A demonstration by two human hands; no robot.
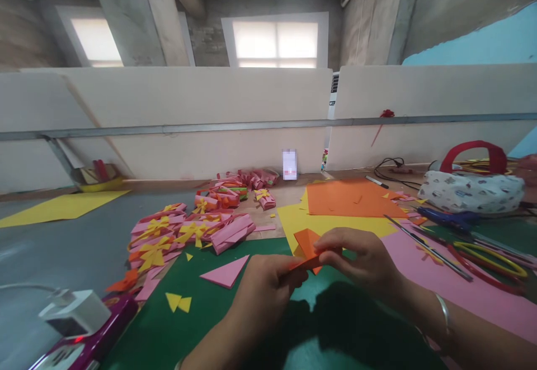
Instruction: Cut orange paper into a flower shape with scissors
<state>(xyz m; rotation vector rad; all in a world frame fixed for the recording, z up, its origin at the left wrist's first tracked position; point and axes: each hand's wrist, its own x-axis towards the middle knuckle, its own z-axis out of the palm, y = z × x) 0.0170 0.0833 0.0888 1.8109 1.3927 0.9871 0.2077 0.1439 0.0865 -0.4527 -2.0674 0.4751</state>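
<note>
- Head view shows both hands meeting over a small folded piece of orange paper (307,247), matte and creased into angular flaps, low in the middle of the picture above a dark green sheet (184,331).
- Left hand (264,283) comes up from 6 o'clock, its fingers curled shut and pinching the lower edge of the orange paper.
- Right hand (361,258) enters from 4 o'clock with a thin silver bangle (443,313) on the wrist; its fingertips are closed on the paper's right side.
- At 12 o'clock from the hands lies a flat yellow sheet (335,223), and on it a larger orange sheet (348,197), both smooth card-like paper.
- At 10 o'clock sits a heap of pink paper strips with yellow bows (184,233), folded and ribbed.
- A pink triangle (224,272) lies on the green sheet at 9 o'clock, with two small yellow triangles (178,302) towards 8 o'clock.
- At 3 o'clock a pink sheet (461,286) carries long thin sticks and coloured hoops (490,259).
- At 2 o'clock stands a soft white patterned bag with a red handle (472,190).
- At 8 o'clock a white plug adapter (73,311) rests on a glossy purple device on the worktop (62,252), which is grey.
- No writing is legible anywhere.
</note>
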